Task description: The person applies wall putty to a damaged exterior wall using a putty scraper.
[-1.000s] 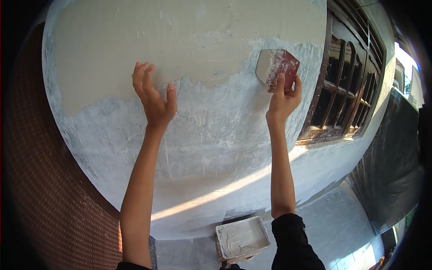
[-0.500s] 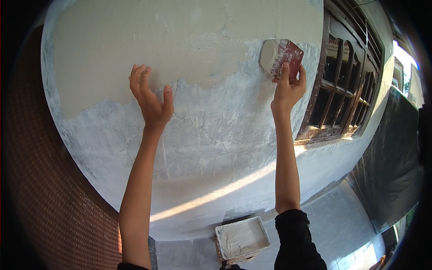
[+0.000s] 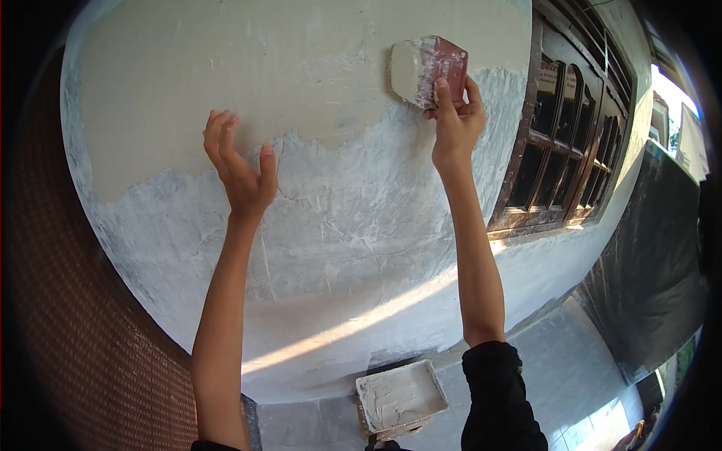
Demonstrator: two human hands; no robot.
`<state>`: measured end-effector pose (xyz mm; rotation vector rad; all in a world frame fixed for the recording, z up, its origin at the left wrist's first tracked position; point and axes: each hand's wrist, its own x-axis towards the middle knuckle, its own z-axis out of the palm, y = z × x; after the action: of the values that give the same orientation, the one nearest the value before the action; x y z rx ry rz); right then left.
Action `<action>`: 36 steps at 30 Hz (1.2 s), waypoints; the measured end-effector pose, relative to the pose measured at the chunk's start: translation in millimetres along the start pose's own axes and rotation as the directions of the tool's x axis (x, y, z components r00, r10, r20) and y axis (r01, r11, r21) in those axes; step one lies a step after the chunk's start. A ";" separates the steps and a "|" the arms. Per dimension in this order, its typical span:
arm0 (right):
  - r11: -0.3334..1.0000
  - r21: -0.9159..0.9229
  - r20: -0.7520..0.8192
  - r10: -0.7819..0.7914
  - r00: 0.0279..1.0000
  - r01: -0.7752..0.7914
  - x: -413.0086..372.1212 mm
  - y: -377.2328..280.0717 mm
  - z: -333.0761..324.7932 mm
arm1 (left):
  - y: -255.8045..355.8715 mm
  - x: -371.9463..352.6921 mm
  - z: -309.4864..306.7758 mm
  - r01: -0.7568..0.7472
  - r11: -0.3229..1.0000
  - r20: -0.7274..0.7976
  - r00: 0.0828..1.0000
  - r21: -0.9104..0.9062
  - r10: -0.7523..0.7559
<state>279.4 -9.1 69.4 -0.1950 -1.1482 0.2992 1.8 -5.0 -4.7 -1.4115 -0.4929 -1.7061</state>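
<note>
Just above the thumb of the right hand [image 3: 456, 135], the red scraper [image 3: 453, 64] is pinched between thumb and fingers, its left part thick with pale putty [image 3: 408, 71]; small light marks on its red face are too tiny to read. Left of and lower than that grip, the left hand [image 3: 248, 179] has its fingers spread before the wall [image 3: 323, 225]. Right of the grip is a window [image 3: 568, 150], its pane lettering [image 3: 548, 75] illegible. Well below sits a putty-smeared tray [image 3: 432, 376].
</note>
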 end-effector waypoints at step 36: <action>0.984 -0.178 -0.065 -0.021 0.998 0.009 -34.9 8.6 34.9 | -3.1 -2.1 1.6 0.031 0.997 -0.039 0.999 -0.066 -0.033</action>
<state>233.1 -12.5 50.6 -0.3508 -1.1094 0.1755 0.3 -1.3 -5.5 -1.4193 -0.4433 -1.7871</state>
